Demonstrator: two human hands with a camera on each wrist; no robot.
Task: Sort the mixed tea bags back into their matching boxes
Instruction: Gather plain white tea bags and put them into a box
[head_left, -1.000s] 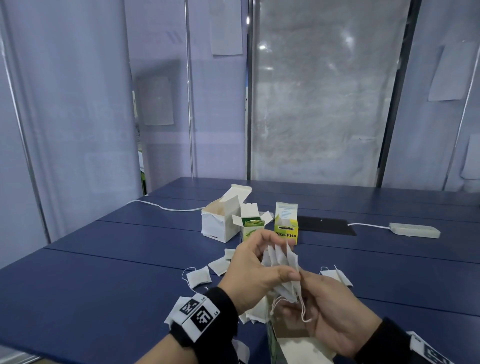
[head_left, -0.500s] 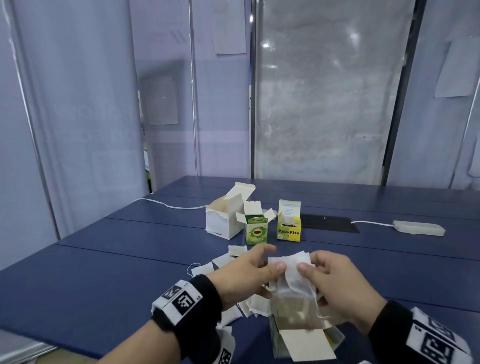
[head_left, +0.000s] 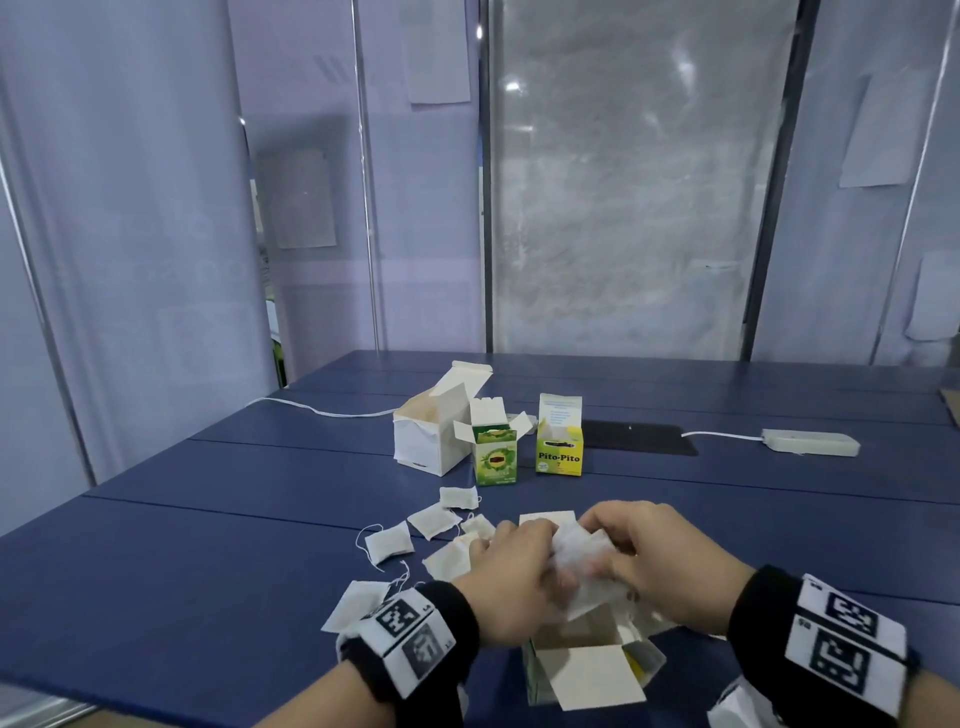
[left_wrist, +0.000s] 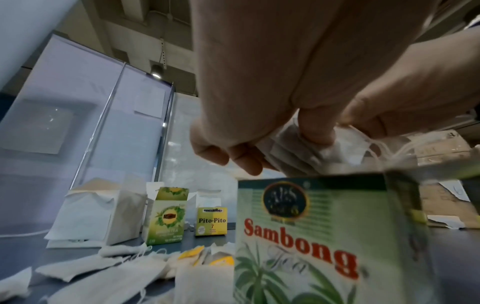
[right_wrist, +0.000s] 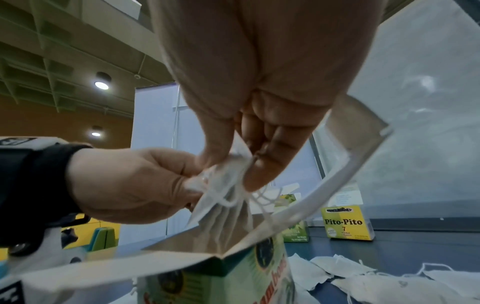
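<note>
Both hands hold a bundle of white tea bags (head_left: 579, 564) over the open Sambong tea box (head_left: 582, 670) at the table's near edge. My left hand (head_left: 511, 577) pinches the bundle (left_wrist: 298, 152) from the left; my right hand (head_left: 649, 551) pinches it (right_wrist: 226, 185) from the right, strings dangling into the box mouth (right_wrist: 233, 242). Several loose tea bags (head_left: 431, 522) lie left of the hands. Further back stand an open white box (head_left: 431, 431), an open green tea box (head_left: 496, 457) and a yellow Pito-Pito box (head_left: 559, 441).
The blue table (head_left: 182, 571) runs to curtain walls at the back. A black pad (head_left: 639, 438) and a white power strip (head_left: 810, 442) with its cable lie at the back right. A white cable (head_left: 311, 409) trails at the back left.
The hands have come down with the tea bag bundle from chest height to the mouth of the Sambong box. The right hand has turned over and now grips the bundle from above.
</note>
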